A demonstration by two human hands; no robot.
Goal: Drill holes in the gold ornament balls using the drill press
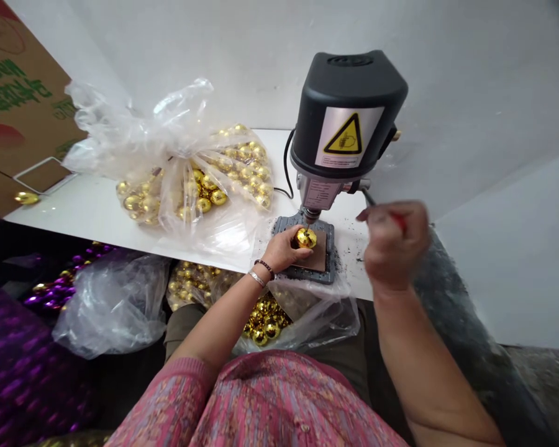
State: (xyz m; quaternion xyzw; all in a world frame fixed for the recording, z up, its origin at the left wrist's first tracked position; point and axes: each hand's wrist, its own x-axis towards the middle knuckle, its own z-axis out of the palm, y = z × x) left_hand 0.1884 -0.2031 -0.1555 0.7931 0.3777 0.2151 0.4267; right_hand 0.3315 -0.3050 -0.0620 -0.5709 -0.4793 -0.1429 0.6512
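Note:
My left hand (284, 249) holds a shiny gold ball (306, 238) between thumb and fingers, on a brown board (317, 256) that lies on the grey base plate (328, 273) of a small drill press (349, 93). The drill bit points down at the top of the ball; whether it touches is too small to tell. To the right, my right hand (395, 239), blurred, is wrapped round the press's lever handle (398, 220), which has a red part. Dark shavings lie around the base plate.
On the white table (65, 217) stands a clear bag of gold balls (205, 186), left of the press. Another open bag with gold balls (265, 323) rests at my lap. A cardboard box (23, 112) and a loose gold ball (27, 198) are far left, purple balls (56, 292) below.

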